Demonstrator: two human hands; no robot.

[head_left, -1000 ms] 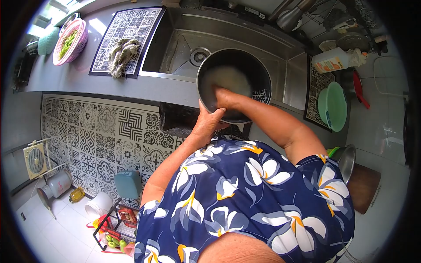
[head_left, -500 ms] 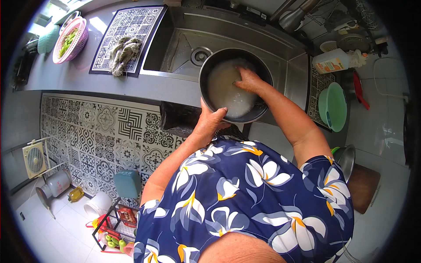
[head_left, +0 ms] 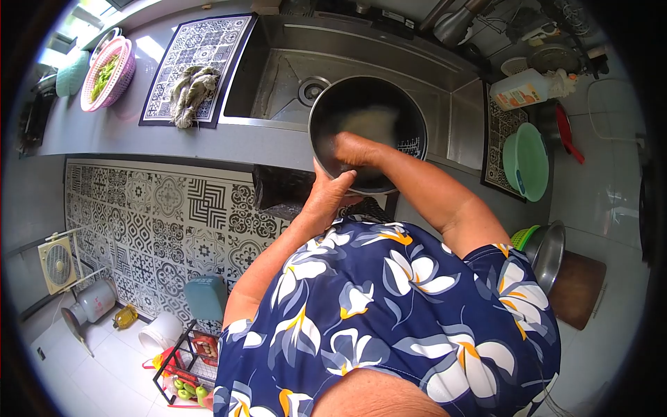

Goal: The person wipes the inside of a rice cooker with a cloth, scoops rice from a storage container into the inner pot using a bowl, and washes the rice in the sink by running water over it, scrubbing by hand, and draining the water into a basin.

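A dark rice cooker pot (head_left: pixel 410 115) with white level marks on its inner wall is held over the front edge of the sink. Cloudy whitish water (head_left: pixel 375 124) shows inside it, with a pale patch that may be rice. My left hand (head_left: pixel 329 193) grips the near-left rim, thumb over the edge and fingers beneath. Deep in the pot, my right hand (head_left: pixel 356 151) bends toward the left wall. Its fingers are in shadow or water, so their shape is hidden.
The steel sink (head_left: pixel 278 76) has a drain left of the pot. A grey cloth (head_left: pixel 193 94) lies on a patterned mat (head_left: pixel 208 42). A pink basket of greens (head_left: pixel 114 76) stands far left. Right of the sink are a green basin (head_left: pixel 526 163) and a plastic bottle (head_left: pixel 517 90).
My right hand has swept from the pot's upper right to its left side. The water has shifted away from the near side, baring the level marks. My left hand keeps its hold.
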